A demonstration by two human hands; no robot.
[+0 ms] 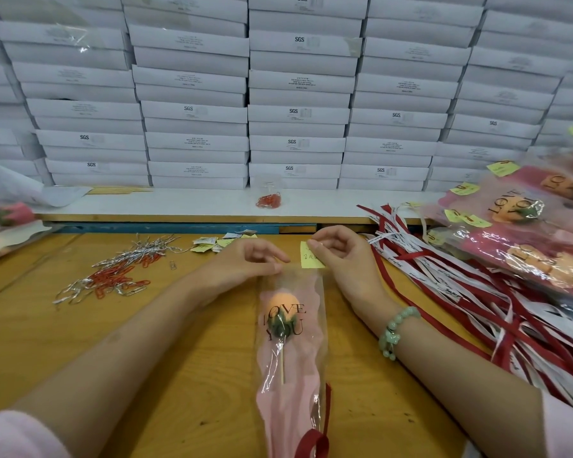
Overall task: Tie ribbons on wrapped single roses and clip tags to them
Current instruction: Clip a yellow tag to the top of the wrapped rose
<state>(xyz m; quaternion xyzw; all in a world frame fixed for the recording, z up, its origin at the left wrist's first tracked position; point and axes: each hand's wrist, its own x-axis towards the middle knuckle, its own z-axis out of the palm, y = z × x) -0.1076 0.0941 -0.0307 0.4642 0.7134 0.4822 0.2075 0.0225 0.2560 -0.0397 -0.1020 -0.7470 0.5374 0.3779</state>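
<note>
A single orange rose in a pink and clear sleeve (290,328) printed LOVE YOU lies lengthwise on the wooden table, with a red ribbon (315,434) tied near its lower end. My left hand (245,264) pinches the sleeve's top edge at the left. My right hand (339,256) pinches a yellow paper tag (308,257) against the sleeve's top right corner. Whether a clip is in my fingers cannot be made out.
Red and silver paper clips (113,276) lie scattered at the left, more red ones (269,200) on the white shelf. Loose yellow tags (212,244) lie behind my hands. Red and white ribbons (444,279) and tagged finished roses (523,219) pile at the right. White boxes (295,94) stack behind.
</note>
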